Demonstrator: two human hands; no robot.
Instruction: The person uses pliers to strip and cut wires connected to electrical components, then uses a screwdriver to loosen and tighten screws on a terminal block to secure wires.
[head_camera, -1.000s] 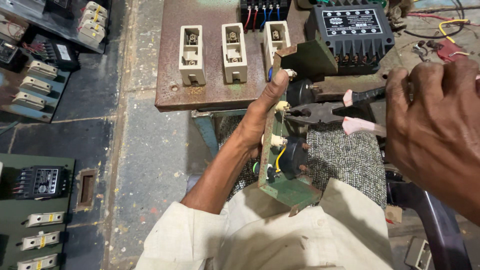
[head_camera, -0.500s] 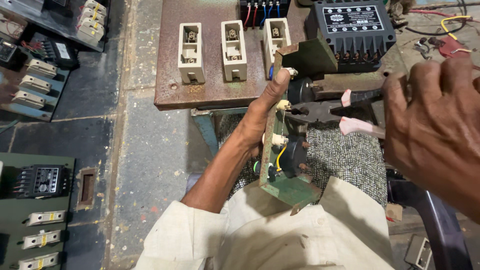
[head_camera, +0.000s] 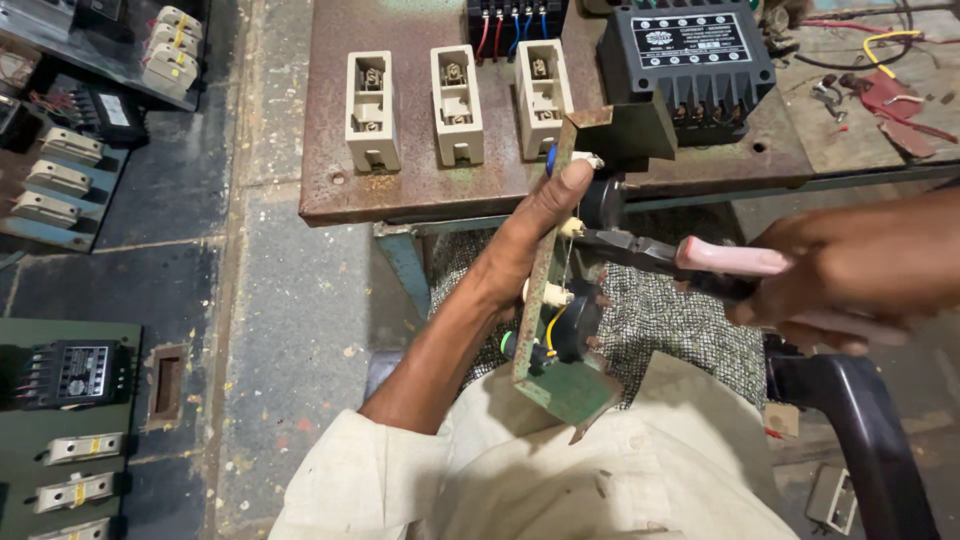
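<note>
The left hand (head_camera: 530, 240) grips a green metal panel (head_camera: 560, 300) by its edge, fingers wrapped behind it and the thumb pressed against the upper part of the front edge. The right hand (head_camera: 850, 275) is closed around the pink handles of a pair of pliers (head_camera: 680, 255); whether the nose is clamped on anything cannot be told, since the tip sits right at the panel's edge among small fittings.

The panel stands on its long axis — nearly upright, leaning a little, its lower end close to the person's pale shirt and its upper end, bent over into a short flange, up by the edge of the rusty table (head_camera: 420, 170). It is seen almost edge-on, held above the lap over a speckled cloth (head_camera: 680, 320). A black part with a yellow wire (head_camera: 552, 325) is fixed to its lower half.

The pliers lie roughly level, long axis running across from right to left, the dark nose pointing at the panel's upper half just below the left thumb.

On the table behind stand three cream fuse holders (head_camera: 455, 105) in a row and a black box (head_camera: 690, 55) with terminals. More switch parts lie on the floor to the left.
</note>
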